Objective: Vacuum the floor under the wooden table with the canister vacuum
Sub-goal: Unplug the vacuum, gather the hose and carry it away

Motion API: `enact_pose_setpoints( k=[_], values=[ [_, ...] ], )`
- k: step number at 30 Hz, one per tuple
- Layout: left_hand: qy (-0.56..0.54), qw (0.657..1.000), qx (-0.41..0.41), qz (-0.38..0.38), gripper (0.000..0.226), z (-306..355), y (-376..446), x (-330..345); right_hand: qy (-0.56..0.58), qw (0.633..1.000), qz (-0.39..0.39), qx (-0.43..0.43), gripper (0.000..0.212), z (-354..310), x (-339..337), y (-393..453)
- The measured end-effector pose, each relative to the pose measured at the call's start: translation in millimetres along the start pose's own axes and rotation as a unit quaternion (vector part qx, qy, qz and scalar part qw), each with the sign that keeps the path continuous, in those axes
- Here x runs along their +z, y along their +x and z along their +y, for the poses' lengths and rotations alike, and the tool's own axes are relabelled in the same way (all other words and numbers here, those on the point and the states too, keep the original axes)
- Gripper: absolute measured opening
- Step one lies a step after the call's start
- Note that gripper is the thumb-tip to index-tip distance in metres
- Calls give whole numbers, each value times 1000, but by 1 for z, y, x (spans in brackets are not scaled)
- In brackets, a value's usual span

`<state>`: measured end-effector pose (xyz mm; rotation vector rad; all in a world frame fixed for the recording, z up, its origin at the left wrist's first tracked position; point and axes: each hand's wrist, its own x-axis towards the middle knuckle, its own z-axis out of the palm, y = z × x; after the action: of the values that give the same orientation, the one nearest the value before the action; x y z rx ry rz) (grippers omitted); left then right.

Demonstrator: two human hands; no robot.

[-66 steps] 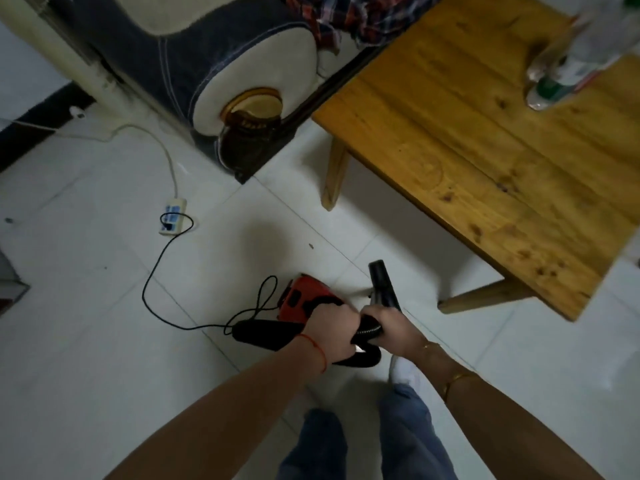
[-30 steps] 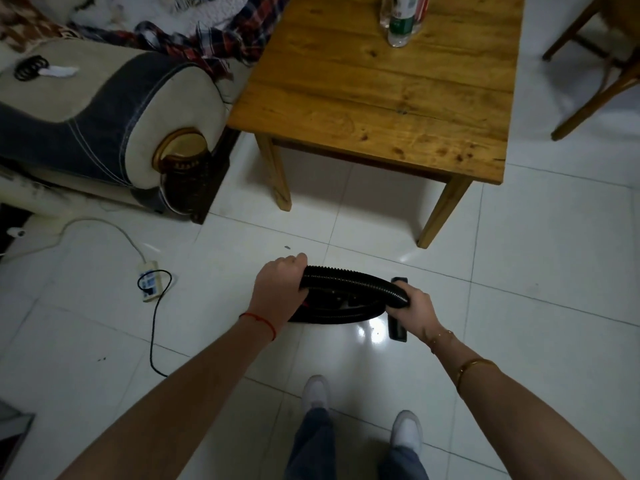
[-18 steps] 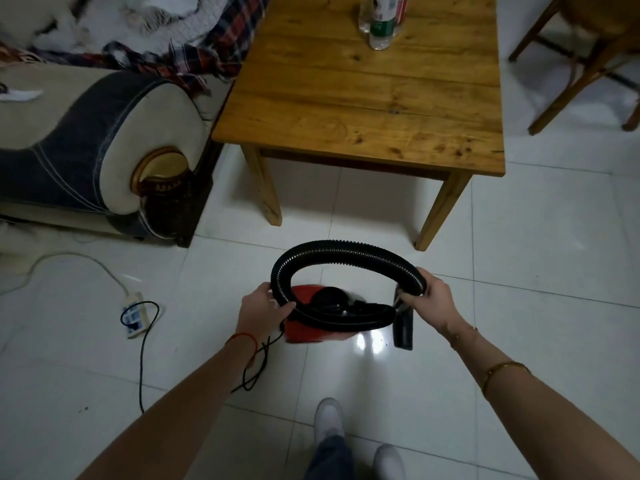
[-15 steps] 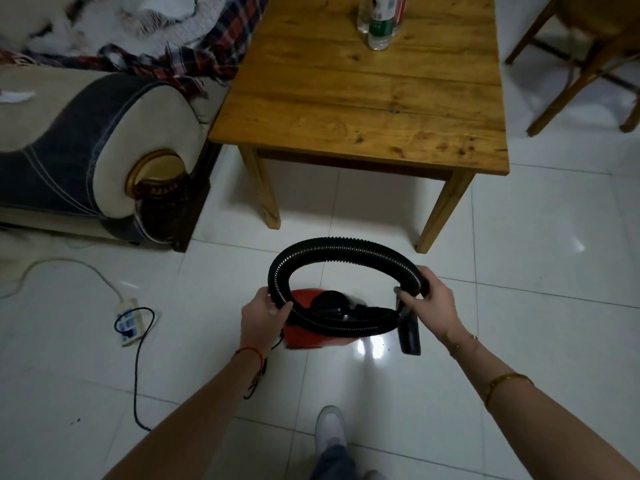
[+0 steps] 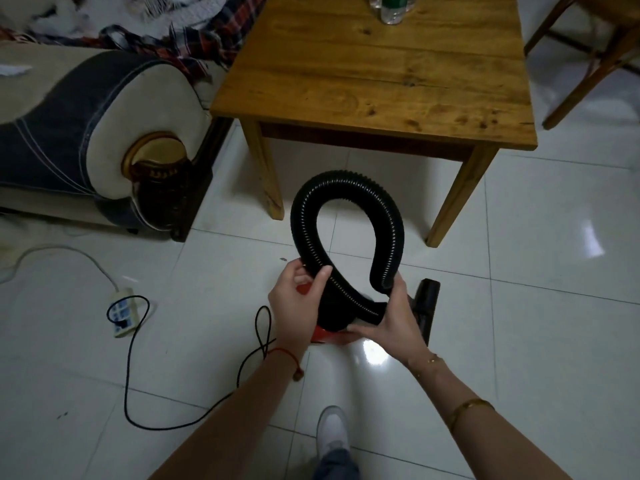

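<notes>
A small red canister vacuum (image 5: 325, 336) hangs between my hands above the white tile floor, mostly hidden by them. Its black ribbed hose (image 5: 346, 178) loops up in a tall arch in front of the wooden table (image 5: 377, 81). My left hand (image 5: 298, 303) grips one leg of the hose near the canister. My right hand (image 5: 391, 323) holds the other hose end, with its thumb under the red body. The black nozzle (image 5: 426, 308) points down just right of my right hand.
The vacuum's black cord (image 5: 138, 368) trails left across the floor to a white power strip (image 5: 123, 315). A sofa arm (image 5: 104, 140) stands left of the table, a wooden chair (image 5: 595, 53) to its right. Bottles (image 5: 389, 6) sit on the tabletop. My shoe (image 5: 332, 431) is below.
My hands have moved closer together, and the hose loop has risen from a low wide arc into a tall narrow arch. The view has shifted nearer the table.
</notes>
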<state>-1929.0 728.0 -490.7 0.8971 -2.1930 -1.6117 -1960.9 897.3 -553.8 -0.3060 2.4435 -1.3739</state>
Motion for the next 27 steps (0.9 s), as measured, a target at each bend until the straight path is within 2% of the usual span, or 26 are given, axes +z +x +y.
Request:
enact_pose_setpoints(
  k=[5, 9, 14, 17, 21, 27],
  values=[
    [-51, 999, 5, 0, 20, 2, -9, 7, -35, 994, 100, -20, 88, -3, 20, 13],
    [-12, 998, 54, -14, 16, -12, -4, -2, -31, 986, 161, -15, 70, 1, 19, 28],
    [119, 990, 53, -57, 30, -84, -6, -10, -6, 988, 152, -23, 58, 1, 11, 37],
    [192, 975, 18, -111, 39, -136, -7, -11, -1, 989, 144, -33, 52, -2, 9, 40],
    [244, 951, -33, -184, 45, -190, 5, -6, -20, 991, 118, -54, 51, 2, 10, 46],
    [287, 935, -38, -205, 51, -254, 38, 13, -63, 984, 124, -107, 49, 19, 24, 68]
  ],
)
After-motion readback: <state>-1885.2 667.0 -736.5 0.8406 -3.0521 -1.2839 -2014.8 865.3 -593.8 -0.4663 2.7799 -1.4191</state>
